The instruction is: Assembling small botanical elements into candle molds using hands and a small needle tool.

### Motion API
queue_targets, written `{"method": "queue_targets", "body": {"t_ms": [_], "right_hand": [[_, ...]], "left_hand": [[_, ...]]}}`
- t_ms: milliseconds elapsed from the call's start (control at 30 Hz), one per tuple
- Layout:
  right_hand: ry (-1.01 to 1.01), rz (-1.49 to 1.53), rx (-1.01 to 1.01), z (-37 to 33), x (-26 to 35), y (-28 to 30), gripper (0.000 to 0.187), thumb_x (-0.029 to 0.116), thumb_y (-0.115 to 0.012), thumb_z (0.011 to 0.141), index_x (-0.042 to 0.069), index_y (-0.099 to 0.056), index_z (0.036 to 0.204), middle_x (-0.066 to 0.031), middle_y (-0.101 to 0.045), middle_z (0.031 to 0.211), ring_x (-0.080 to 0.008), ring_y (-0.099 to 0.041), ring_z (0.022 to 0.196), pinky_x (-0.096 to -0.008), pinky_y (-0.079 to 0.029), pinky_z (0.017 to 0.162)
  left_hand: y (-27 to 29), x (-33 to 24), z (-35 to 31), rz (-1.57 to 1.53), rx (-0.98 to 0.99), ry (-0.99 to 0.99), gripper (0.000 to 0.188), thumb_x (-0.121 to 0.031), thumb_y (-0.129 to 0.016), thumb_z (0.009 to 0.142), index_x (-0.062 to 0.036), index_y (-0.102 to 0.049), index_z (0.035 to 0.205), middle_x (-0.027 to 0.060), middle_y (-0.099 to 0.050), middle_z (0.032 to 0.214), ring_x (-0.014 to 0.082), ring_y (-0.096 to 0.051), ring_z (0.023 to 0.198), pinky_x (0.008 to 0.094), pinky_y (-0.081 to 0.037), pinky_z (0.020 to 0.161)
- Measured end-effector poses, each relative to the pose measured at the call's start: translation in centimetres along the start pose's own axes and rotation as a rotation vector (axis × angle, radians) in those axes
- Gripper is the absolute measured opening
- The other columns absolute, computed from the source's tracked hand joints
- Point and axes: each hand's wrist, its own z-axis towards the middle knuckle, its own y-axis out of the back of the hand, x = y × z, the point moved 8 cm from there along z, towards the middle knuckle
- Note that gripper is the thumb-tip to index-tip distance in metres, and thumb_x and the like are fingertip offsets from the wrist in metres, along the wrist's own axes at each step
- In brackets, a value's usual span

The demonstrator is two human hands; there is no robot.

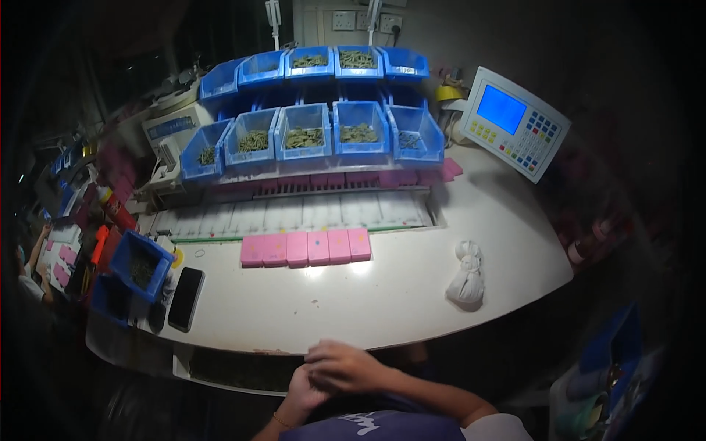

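Beyond touching hands, pink block row runs left to right

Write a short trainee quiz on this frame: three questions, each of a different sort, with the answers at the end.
1. True or false: on the table, the phone lies to the left of the row of pink blocks.
2. What is the right hand touching?
A) the phone
B) the left hand
C) the blue screen
3. How many pink blocks make up the row nearest the person?

Key: 1. True. 2. B. 3. Six.
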Motion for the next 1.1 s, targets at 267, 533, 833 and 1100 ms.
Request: {"method": "queue_targets", "body": {"t_ms": [267,533,833,1100], "right_hand": [[-0.093,-0.126,-0.334,-2.7,1.6,7.6,0.014,0.005,-0.068,0.086,0.004,-0.068,0.100,-0.0097,-0.068,0.103,-0.0298,-0.064,0.103,-0.0389,-0.053,0.089],[-0.460,-0.368,-0.676,-8.8,-5.3,17.6,0.011,0.008,-0.069,0.084,0.004,-0.072,0.093,-0.0113,-0.070,0.092,-0.0293,-0.064,0.091,-0.0373,-0.051,0.081],[-0.378,-0.396,-0.499,-7.5,-6.1,17.3,0.012,0.011,-0.071,0.082,0.007,-0.073,0.093,-0.0077,-0.071,0.092,-0.0269,-0.064,0.093,-0.0371,-0.048,0.084],[-0.392,-0.308,-0.509,-6.7,-4.5,18.1,0.011,0.006,-0.069,0.082,0.003,-0.070,0.093,-0.0131,-0.068,0.092,-0.0341,-0.061,0.089,-0.0434,-0.048,0.082]], "left_hand": [[-2.2,1.0,-0.2,0.138,-0.269,-0.099,0.031,-0.019,-0.039,0.100,0.0043,-0.059,0.107,0.0191,-0.066,0.105,0.0294,-0.065,0.099,0.0461,-0.052,0.095],[-9.2,-1.5,3.0,0.336,-0.208,-0.103,0.034,-0.021,-0.039,0.103,0.0063,-0.059,0.104,0.0221,-0.064,0.107,0.0341,-0.062,0.104,0.0460,-0.053,0.095],[-27.2,-14.0,18.4,0.700,-0.003,-0.455,0.028,-0.013,-0.040,0.101,0.0059,-0.054,0.116,0.0226,-0.062,0.111,0.0326,-0.062,0.103,0.0462,-0.055,0.091],[-53.4,-26.1,32.5,0.987,0.560,-0.445,0.035,-0.019,-0.031,0.103,0.0063,-0.054,0.101,0.0202,-0.062,0.093,0.0308,-0.062,0.089,0.0420,-0.055,0.080]]}}
